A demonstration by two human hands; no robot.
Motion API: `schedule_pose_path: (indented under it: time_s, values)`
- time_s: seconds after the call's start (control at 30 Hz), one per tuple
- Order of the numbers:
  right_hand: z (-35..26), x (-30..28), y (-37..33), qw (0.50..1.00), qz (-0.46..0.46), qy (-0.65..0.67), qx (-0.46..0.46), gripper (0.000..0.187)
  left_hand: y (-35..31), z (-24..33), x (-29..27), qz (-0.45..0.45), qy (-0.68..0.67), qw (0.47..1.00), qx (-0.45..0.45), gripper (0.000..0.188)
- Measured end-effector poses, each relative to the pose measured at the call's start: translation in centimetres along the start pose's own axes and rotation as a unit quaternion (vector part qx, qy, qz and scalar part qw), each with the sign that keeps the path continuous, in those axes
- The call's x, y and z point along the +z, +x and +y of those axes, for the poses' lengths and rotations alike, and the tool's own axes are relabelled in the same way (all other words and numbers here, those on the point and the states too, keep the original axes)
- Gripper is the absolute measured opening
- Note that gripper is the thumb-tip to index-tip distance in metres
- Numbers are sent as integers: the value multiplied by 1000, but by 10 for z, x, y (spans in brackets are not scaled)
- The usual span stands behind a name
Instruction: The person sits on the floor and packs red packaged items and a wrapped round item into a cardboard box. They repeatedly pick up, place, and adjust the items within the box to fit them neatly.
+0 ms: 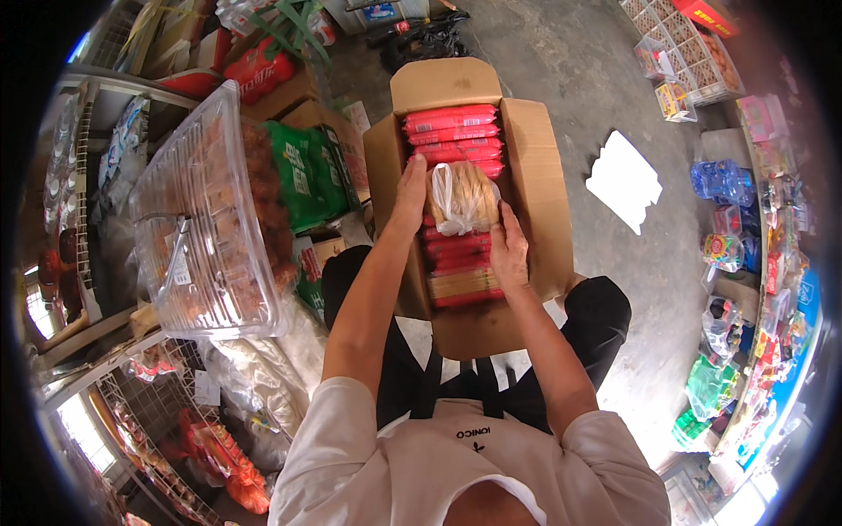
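An open cardboard box [539,188] stands in front of me with its flaps spread outward. Rows of red plastic packets [452,123] fill it, and a bundle of tan sticks [462,285] lies at the near end. Over the packets is a clear plastic bag [474,197] of tan food pieces, its white neck gathered toward me. My left hand [410,193] presses against the bag's left side, and my right hand [509,250] grips its lower right corner. The fingertips of both hands are partly hidden.
At the left, a large clear plastic container [210,228] leans beside green wrapped packs [303,175] and wire shelving. A torn white sheet [624,180] lies on the concrete floor. Shelves of small goods [772,263] line the right, with a white crate [693,53] at far right.
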State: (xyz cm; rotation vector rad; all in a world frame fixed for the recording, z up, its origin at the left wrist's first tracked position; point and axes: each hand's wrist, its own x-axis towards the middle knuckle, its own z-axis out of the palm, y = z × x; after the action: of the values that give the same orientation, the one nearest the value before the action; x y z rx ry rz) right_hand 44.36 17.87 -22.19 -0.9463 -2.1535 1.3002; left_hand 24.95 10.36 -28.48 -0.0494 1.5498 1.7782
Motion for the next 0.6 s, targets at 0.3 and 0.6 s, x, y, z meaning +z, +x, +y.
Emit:
schedule_pose_path:
  time_s: [0.3, 0.6]
  values:
    - [10, -39, -40, 999, -5, 6, 52, 35, -110, 9, -40, -6, 153, 988, 36, 70]
    - [21, -102, -99, 971, 49, -225, 60, 33, -223, -55, -49, 54, 270, 954, 117, 46]
